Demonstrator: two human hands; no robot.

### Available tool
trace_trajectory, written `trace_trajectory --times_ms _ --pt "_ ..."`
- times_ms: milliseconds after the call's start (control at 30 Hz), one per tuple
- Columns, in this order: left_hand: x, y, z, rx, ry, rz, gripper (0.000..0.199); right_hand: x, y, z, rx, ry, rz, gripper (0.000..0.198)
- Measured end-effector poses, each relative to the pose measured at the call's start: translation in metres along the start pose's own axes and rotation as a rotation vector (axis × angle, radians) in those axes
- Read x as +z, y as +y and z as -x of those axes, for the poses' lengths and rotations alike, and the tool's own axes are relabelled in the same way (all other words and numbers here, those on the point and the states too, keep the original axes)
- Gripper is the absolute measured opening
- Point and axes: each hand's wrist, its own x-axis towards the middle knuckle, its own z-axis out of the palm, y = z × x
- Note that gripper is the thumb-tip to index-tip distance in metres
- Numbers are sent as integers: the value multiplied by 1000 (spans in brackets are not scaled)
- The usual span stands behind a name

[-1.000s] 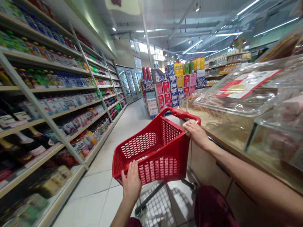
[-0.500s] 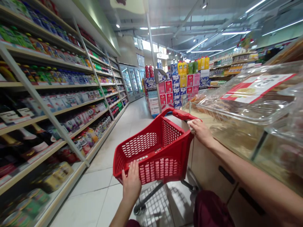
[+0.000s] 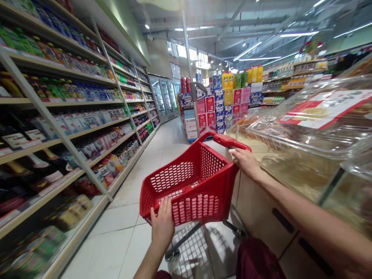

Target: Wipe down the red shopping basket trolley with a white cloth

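Observation:
A red plastic shopping cart [image 3: 188, 209] with perforated sides stands turned sideways before me, its basket bare inside. My left hand [image 3: 162, 223] grips the near rim at the basket's left end, fingers over the edge and thumb outside. At the cart's right end, my right hand [image 3: 245, 161] is closed on a small crumpled white cloth [image 3: 233, 155]. It presses this against the end of the red handle [image 3: 229, 140]; the cloth is mostly hidden under the fingers.
Long shelves [image 3: 69, 135] of bottles and cans line the left. Clear plastic food boxes [image 3: 316, 112] sit on a counter [image 3: 261, 205] close at right. Stacked drink cartons [image 3: 209, 110] and a grey post [image 3: 187, 50] stand ahead, with glass-door fridges [image 3: 165, 97] beyond.
The view has shifted slightly, so the shelves and cartons sit a little further right. Both hands keep their places on the cart, the right one with the white cloth.

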Motion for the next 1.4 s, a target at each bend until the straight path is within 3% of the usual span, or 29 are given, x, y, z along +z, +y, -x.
trace_trajectory --times_ms 200,267,333,500,567,767,867,1000,1133,1267,1333,1400 --pt "-6 7 -6 -7 -41 32 61 39 -94 19 -225 -36 -147 25" --pt "-8 6 -6 -5 -40 35 61 45 -105 20 -276 -51 -206 24" --pt "-10 4 -4 10 -39 48 61 42 -91 14 -254 -56 -225 24" --pt "-13 5 2 11 -54 103 60 19 -15 -3 1 22 -31 34" --pt "-12 8 3 -4 -52 112 59 15 -6 -1 18 32 5 36" --pt "-12 6 -4 0 -44 121 59 12 -29 17 -164 -105 32 43" --pt "-13 0 -5 26 -44 126 60 7 -18 17 -119 -155 81 39" --pt "-13 2 -4 24 -48 151 61 8 -4 16 -76 -93 86 35" --pt "-14 8 -7 -21 -78 178 62 28 -45 25 -34 -57 21 44" --pt "-14 4 -10 7 -91 178 62 47 -98 33 -224 -162 -87 47" --pt "-12 1 -9 21 -87 180 61 48 -100 33 -259 -177 -89 43" --pt "-11 -1 -8 26 -89 185 60 44 -83 30 -232 -157 -70 41"
